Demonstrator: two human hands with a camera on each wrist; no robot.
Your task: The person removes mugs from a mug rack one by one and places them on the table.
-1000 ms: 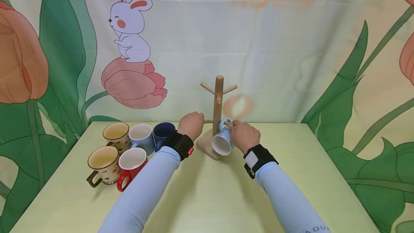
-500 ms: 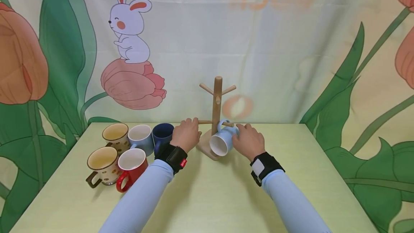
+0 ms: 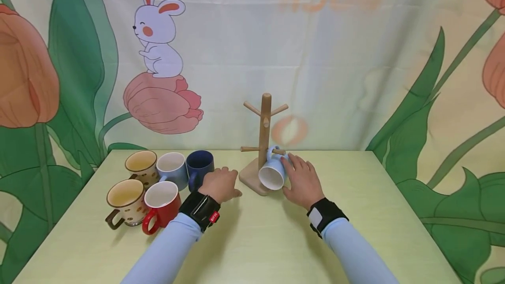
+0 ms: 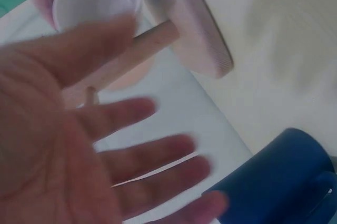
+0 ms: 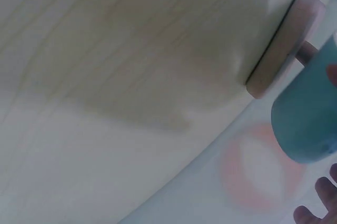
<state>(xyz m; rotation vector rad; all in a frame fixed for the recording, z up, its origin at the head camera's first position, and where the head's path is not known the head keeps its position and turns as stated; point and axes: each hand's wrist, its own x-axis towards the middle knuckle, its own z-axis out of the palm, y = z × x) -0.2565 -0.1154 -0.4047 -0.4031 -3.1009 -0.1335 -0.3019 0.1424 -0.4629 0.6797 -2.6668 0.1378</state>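
Note:
A light blue mug with a white inside hangs by its handle from the lower right peg of a wooden mug tree, its mouth tilted towards me. My right hand is at the mug's right side with fingers loosely spread; in the right wrist view its thumb overlaps the mug. My left hand holds nothing, its fingers extended and spread in the left wrist view. Nearest to it is a navy blue mug, standing upright just behind its fingers.
Left of the navy mug stand a second light blue mug, a red mug and two spotted cream mugs with brown handles, one in front. A printed cloth hangs behind the table.
My left hand has come off the lower left peg and moved down and left towards the navy mug. My right hand has left the peg's end and loosened beside the hanging mug.

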